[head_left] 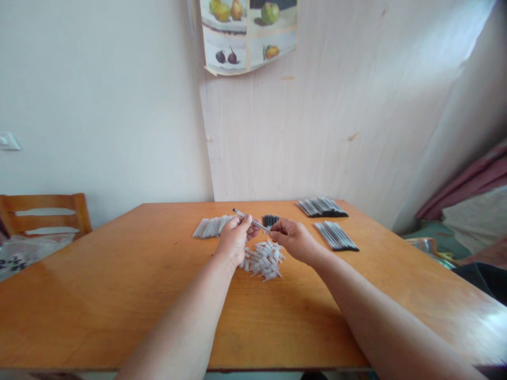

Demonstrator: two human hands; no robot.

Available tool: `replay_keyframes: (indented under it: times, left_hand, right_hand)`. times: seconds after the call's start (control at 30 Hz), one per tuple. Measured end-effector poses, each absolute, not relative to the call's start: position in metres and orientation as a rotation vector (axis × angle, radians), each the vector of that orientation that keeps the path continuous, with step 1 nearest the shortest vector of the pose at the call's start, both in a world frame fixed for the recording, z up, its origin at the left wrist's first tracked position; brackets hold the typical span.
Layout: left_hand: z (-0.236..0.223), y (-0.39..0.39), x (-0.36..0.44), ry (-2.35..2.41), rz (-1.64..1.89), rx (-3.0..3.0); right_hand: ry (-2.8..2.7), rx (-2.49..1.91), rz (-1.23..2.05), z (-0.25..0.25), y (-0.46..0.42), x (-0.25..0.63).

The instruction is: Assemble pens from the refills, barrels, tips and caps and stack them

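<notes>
My left hand [234,237] is closed around a slim pen [253,221] with a translucent barrel and a dark end pointing up and left. At the pen's lower right end, the fingertips of my right hand [291,238] are pinched together; any small part between them is hidden. Just below both hands lies a loose pile of short white plastic pieces [264,259]. Behind my left hand is a row of translucent tubes [212,227]. Small black-ended pieces [270,220] stand grouped behind the gap between my hands.
On the right of the wooden table [158,295] lie two stacks of black-ended pens, a nearer one [336,236] and a farther one [322,207]. A wooden chair [43,203] with a plastic bag [35,248] is at the left. Fruit pictures [249,31] hang on the wall.
</notes>
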State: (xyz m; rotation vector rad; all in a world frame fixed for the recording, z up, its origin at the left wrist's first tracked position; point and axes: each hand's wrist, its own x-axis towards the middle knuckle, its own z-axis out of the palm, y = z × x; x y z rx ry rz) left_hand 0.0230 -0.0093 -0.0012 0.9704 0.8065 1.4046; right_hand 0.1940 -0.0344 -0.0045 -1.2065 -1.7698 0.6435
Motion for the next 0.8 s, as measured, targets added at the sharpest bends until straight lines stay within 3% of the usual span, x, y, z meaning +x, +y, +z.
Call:
replay_keyframes:
  times: [0.8]
  left_hand:
    - [-0.0073,-0.0074,0.0266,0.784,1.437,0.988]
  right_hand:
    - [-1.800,-1.253,0.577,-0.0056,-0.0346,0.1895]
